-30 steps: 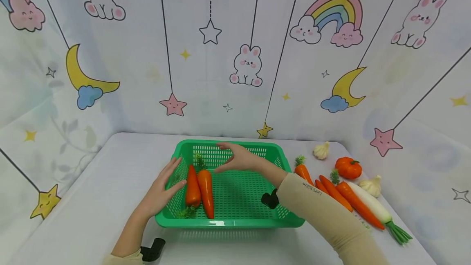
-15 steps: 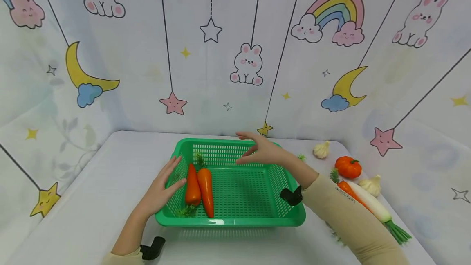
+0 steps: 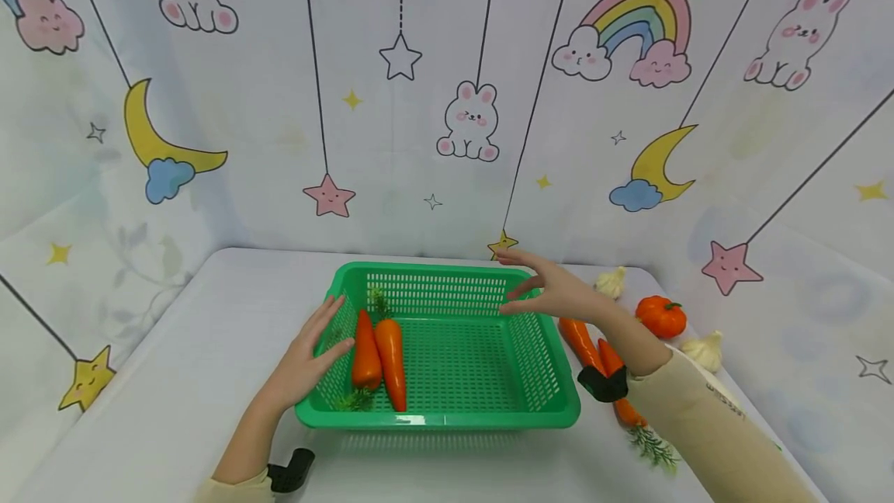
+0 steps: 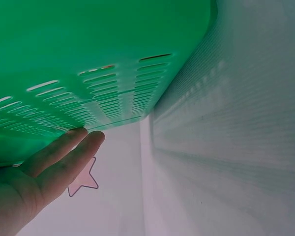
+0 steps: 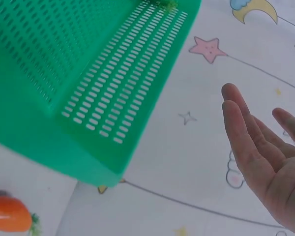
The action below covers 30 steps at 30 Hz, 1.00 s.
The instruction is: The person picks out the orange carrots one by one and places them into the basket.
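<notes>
Left hand (image 3: 307, 359): at the basket's left side, fingers straight, thumb set apart and over the rim; grip wide. In the left wrist view two fingertips lie at the slotted wall; whether they press on it cannot be told. Position matches both earlier frames.
Left carrot (image 3: 366, 355): inside the basket, near its left wall, leafy end toward the front. Unmoved.
Second carrot (image 3: 391, 363): inside the basket, just beside the first, leafy end toward the back, tip toward the front rim. Unmoved.
Basket (image 3: 447, 420): green, slotted, upright on the table (image 3: 216, 317), both carrots in its left part. Same place as before.
Right hand (image 3: 559, 291): over the basket's back right corner, thumb and fingers well parted; grip wide. One second ago it was over the middle of the basket, half a second ago nearer the right end; it has since moved further right.
Outer carrots (image 3: 578, 340): on the table, right of the basket, partly hidden by the right arm; count cannot be told. More orange shows than half a second ago.
Back garlic (image 3: 611, 282): behind the right forearm, now partly covered; fully in sight half a second ago.
Pumpkin (image 3: 660, 317): orange, right of the forearm, unmoved.
Front garlic (image 3: 704, 351): beyond the right sleeve (image 3: 719, 433), unmoved.
</notes>
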Each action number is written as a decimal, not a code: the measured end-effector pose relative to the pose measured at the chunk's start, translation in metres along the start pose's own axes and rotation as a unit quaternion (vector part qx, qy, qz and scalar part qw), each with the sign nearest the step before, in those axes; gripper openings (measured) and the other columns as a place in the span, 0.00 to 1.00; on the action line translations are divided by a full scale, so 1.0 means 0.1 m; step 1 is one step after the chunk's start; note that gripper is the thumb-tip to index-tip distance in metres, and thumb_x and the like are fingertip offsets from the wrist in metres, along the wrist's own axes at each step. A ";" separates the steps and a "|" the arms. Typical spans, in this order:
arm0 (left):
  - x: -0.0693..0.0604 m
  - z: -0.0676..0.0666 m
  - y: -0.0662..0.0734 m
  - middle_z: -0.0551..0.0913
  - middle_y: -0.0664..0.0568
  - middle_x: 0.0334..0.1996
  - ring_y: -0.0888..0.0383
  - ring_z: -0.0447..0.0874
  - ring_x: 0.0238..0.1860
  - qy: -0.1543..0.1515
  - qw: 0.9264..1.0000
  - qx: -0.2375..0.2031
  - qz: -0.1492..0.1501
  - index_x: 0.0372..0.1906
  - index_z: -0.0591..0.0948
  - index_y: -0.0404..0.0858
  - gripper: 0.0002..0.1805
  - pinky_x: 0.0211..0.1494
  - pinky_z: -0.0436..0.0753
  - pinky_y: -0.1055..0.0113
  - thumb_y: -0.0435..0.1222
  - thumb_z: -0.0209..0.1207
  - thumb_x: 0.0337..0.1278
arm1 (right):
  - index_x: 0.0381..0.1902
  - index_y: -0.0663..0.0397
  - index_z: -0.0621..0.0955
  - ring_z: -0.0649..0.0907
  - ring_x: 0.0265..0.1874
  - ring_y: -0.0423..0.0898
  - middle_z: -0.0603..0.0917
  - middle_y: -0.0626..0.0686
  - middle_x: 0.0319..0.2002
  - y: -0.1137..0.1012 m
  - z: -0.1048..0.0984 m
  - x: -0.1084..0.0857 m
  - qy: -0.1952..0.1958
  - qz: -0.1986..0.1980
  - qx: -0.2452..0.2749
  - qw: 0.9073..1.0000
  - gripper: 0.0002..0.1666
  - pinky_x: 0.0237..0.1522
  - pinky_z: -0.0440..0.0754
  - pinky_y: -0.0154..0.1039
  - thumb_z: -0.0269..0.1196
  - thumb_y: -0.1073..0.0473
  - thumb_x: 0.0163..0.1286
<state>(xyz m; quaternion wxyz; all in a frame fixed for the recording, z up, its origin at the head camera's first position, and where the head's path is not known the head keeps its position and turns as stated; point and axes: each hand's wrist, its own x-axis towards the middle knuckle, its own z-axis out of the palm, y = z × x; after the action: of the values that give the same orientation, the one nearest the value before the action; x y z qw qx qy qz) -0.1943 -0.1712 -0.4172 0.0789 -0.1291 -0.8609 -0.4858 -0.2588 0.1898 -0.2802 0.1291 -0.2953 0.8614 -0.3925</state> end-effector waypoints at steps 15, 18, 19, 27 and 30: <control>-0.01 0.00 0.00 0.45 0.43 0.71 0.38 0.41 0.69 0.002 1.000 -0.005 0.005 0.71 0.53 0.45 0.35 0.57 0.49 0.29 0.42 0.53 0.63 | 0.69 0.43 0.57 0.80 0.47 0.53 0.59 0.53 0.68 0.17 -0.25 -0.44 0.061 0.030 -0.028 0.997 0.48 0.44 0.80 0.45 0.69 0.52 0.55; -0.01 0.00 0.00 0.45 0.43 0.71 0.38 0.41 0.69 0.002 1.000 -0.007 0.004 0.71 0.53 0.46 0.35 0.57 0.49 0.29 0.42 0.53 0.62 | 0.70 0.45 0.57 0.80 0.47 0.54 0.59 0.56 0.67 0.20 -0.29 -0.52 0.068 0.023 -0.031 0.997 0.47 0.43 0.80 0.45 0.67 0.54 0.57; -0.01 0.00 0.01 0.45 0.43 0.71 0.38 0.41 0.69 0.002 1.000 -0.007 0.004 0.71 0.53 0.47 0.35 0.57 0.49 0.29 0.42 0.53 0.62 | 0.70 0.46 0.56 0.80 0.47 0.54 0.59 0.57 0.67 0.21 -0.30 -0.54 0.069 0.019 -0.029 0.997 0.46 0.43 0.80 0.45 0.67 0.55 0.58; 0.00 0.00 0.00 0.45 0.43 0.71 0.38 0.41 0.69 0.001 1.000 -0.005 0.008 0.71 0.53 0.48 0.35 0.57 0.49 0.29 0.44 0.53 0.63 | 0.70 0.48 0.55 0.79 0.48 0.56 0.58 0.58 0.67 0.29 -0.39 -0.75 0.088 0.005 -0.034 0.996 0.45 0.42 0.81 0.41 0.65 0.59 0.60; 0.00 0.00 0.00 0.45 0.43 0.71 0.38 0.41 0.69 0.001 1.000 -0.005 0.007 0.71 0.53 0.47 0.35 0.57 0.49 0.29 0.44 0.53 0.62 | 0.70 0.50 0.55 0.80 0.46 0.50 0.59 0.60 0.66 0.35 -0.42 -0.82 0.095 0.004 -0.039 0.995 0.45 0.40 0.81 0.39 0.64 0.59 0.60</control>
<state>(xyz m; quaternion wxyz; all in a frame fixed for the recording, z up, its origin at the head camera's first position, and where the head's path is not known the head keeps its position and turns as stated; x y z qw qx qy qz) -0.1944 -0.1713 -0.4176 0.0824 -0.1349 -0.8577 -0.4893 -0.2271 0.2832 -0.2796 0.0361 -0.2581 0.8857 -0.3843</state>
